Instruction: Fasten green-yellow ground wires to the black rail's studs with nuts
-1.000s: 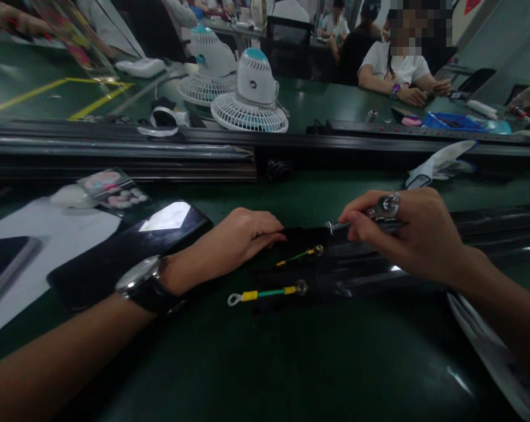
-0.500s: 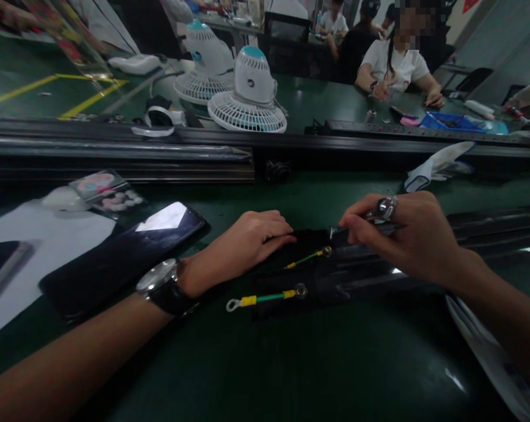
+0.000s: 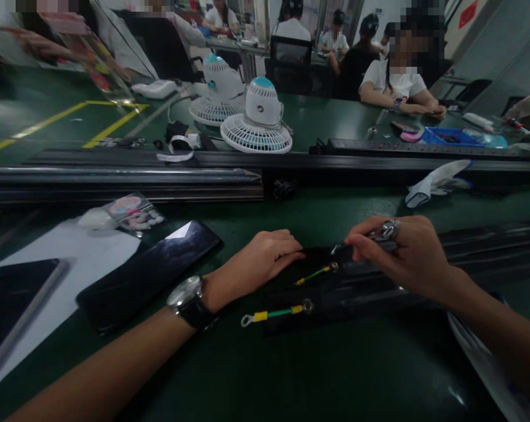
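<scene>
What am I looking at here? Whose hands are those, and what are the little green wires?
The camera sits on a person's head and looks down, so the two arms are that person's own. The left hand, with a watch on its wrist, presses flat on a black part lying on the green table. The right hand pinches a small metal tool whose tip is at the part's far edge. Two green wires with yellow sleeves are fixed to the part: a long one in front and a short one behind. To the left lie a dark phone and white paper. Farther back stand two small fans, and other people sit at the far tables.
</scene>
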`<state>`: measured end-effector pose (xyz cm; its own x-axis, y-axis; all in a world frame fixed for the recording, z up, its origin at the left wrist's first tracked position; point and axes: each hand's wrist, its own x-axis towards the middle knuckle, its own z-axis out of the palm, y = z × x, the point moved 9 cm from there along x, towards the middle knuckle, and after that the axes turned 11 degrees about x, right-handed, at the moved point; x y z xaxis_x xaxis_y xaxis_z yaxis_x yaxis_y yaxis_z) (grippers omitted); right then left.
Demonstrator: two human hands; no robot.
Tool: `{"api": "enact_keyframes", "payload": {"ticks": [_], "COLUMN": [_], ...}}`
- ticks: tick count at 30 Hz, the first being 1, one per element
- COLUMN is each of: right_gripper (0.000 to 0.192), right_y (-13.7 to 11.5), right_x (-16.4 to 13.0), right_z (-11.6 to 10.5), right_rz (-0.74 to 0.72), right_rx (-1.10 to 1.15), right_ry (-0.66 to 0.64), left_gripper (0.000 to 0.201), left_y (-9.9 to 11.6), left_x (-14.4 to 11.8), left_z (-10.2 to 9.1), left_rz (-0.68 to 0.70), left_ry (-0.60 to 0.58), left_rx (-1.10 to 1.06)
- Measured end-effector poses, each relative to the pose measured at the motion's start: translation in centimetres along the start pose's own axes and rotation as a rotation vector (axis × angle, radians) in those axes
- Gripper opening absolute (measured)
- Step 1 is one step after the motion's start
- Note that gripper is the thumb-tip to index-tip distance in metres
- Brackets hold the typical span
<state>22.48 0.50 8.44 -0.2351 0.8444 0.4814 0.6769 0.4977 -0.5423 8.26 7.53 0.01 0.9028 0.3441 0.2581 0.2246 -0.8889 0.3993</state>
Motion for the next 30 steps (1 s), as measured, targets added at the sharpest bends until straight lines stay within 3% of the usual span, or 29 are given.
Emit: {"api": "enact_keyframes", "payload": {"ticks": [30], "right_gripper": [0.012], "right_y": [0.52], "right_x": [-0.85], "right_z": [0.81], "right_rz": [-0.035], "right_rx": [0.151], "right_ry": [0.015], "left_gripper": [0.026], "left_y": [-0.50], "left_x": [-0.55], "left_z": [0.16], "left_rz": [-0.031], "left_ry": [-0.017], "left_rx": [-0.004]}}
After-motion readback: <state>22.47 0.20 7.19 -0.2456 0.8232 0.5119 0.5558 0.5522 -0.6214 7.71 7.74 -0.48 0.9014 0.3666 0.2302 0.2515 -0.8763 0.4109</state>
